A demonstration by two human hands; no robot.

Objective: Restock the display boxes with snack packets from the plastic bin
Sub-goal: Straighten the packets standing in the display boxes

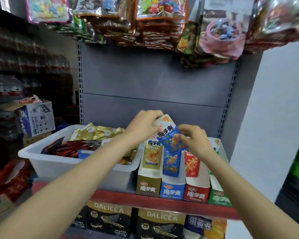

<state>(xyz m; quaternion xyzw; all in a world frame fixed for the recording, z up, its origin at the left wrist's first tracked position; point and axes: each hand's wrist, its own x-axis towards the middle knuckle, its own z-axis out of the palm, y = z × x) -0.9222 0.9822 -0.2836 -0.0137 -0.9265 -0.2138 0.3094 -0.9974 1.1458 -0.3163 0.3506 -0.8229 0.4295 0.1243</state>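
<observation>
Both hands hold one blue snack packet (169,133) tilted in the air above the blue display box (172,186). My left hand (143,125) grips its upper left edge. My right hand (194,140) pinches its lower right side. Beside the blue box stand a gold display box (149,183), a red display box (197,188) and a green display box (218,194), each with packets standing in it. To the left sits the white plastic bin (47,161), filled with gold, red and blue packets.
The boxes and bin stand on a shelf with a red front edge (145,199). Hanging snack bags (155,23) crowd the space above. Dalicca wafer boxes (109,219) fill the shelf below. A cardboard carton (35,116) stands at the left, behind the bin.
</observation>
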